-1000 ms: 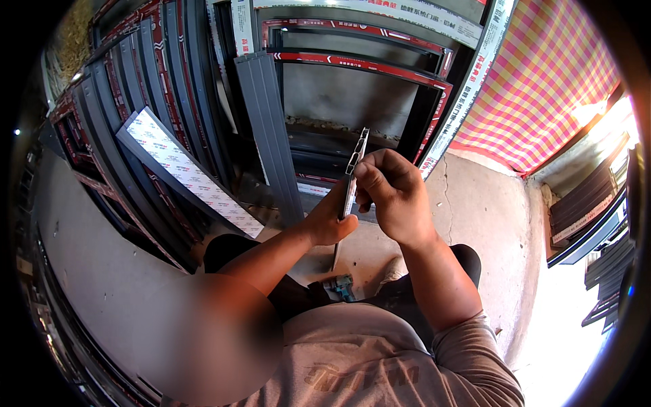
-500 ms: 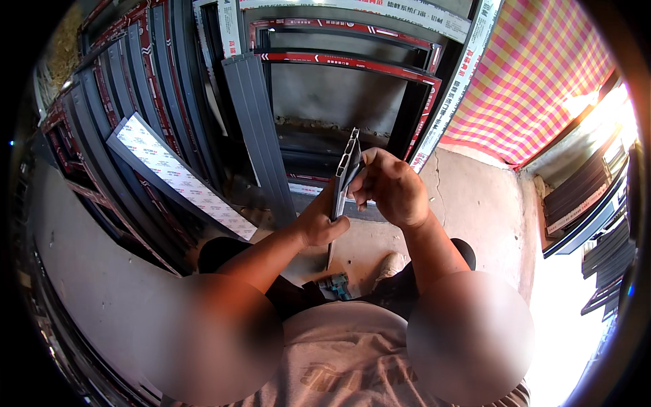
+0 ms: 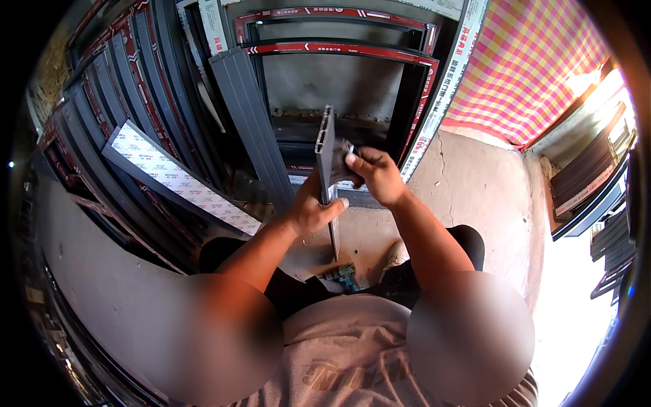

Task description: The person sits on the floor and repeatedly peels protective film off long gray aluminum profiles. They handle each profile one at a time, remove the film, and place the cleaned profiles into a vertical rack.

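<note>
My left hand (image 3: 315, 211) is wrapped around a long dark grey hollow profile (image 3: 325, 159), its thumb across the near side. The profile stands on edge, and its open end shows several hollow chambers. Just right of it, my right hand (image 3: 381, 178) pinches what looks like a thin dark crumpled film (image 3: 344, 163) at the profile's right face. Whether the film is still attached there, I cannot tell. Below the hands, a teal and black power drill (image 3: 342, 275) lies on the floor between my legs.
Ahead, dark window frames with red tape (image 3: 339, 49) lean on the wall, beside an upright grey panel (image 3: 247, 115). A strip with white printed film (image 3: 180, 176) and stacked frames (image 3: 129, 74) stand left. A checked curtain (image 3: 522, 68) hangs right, near more stacked profiles (image 3: 590, 169).
My right hand has come down and turned, its fingers now nearer the film. The left hand and profile have shifted slightly left, and the profile's face is turned more into view.
</note>
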Demonstrator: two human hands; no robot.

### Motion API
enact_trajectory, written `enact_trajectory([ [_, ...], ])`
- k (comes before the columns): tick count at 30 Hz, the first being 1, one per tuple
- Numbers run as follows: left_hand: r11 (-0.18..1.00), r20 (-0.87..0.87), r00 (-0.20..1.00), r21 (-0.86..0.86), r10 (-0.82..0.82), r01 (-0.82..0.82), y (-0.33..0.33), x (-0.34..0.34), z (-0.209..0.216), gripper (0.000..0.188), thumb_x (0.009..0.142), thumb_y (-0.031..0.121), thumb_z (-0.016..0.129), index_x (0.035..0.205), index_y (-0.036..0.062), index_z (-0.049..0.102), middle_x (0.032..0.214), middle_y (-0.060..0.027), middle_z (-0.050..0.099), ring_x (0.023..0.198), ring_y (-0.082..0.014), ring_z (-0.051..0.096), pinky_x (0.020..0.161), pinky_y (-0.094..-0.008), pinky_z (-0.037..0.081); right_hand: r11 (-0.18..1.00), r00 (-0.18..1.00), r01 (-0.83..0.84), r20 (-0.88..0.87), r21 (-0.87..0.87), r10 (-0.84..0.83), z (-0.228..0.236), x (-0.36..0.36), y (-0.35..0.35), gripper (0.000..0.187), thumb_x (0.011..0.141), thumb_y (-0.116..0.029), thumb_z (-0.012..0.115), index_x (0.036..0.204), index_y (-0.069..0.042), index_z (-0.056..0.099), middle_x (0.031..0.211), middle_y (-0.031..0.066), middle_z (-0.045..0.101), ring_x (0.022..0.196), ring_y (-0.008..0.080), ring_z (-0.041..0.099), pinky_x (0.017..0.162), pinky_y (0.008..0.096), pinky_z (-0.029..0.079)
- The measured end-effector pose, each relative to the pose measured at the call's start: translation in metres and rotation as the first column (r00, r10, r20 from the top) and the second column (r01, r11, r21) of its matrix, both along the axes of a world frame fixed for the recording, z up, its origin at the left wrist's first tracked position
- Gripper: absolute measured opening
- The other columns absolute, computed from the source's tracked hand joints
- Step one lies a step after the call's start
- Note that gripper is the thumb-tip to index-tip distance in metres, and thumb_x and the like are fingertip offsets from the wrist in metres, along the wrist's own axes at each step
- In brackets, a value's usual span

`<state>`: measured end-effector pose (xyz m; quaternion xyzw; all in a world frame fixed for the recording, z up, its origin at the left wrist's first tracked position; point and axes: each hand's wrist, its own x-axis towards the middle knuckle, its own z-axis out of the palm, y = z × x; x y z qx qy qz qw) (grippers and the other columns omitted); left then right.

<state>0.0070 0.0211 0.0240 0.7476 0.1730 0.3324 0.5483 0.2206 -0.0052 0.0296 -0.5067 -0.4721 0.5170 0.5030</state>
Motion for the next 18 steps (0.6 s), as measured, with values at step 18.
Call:
enact_trajectory([
  [18,0.988,-0.254,0.957,0.101,0.140,-0.118,0.007,0.015,-0.105,0.071,0.083,0.028,0.080,0.142,0.0027,0.048,0.129,-0.0146,0.059,0.125,-0.0287,0.058,0.109,-0.0383,0.044,0.996,0.645,0.034,-0.759,-0.087,-0.088,-0.088,0.100,-0.032,0.040,0.101,-0.046,0.067,0.118,-0.009,0.070,0.104,0.0063,0.072,0.091,0.0170,0.069,0.078,0.0293,0.056],
])
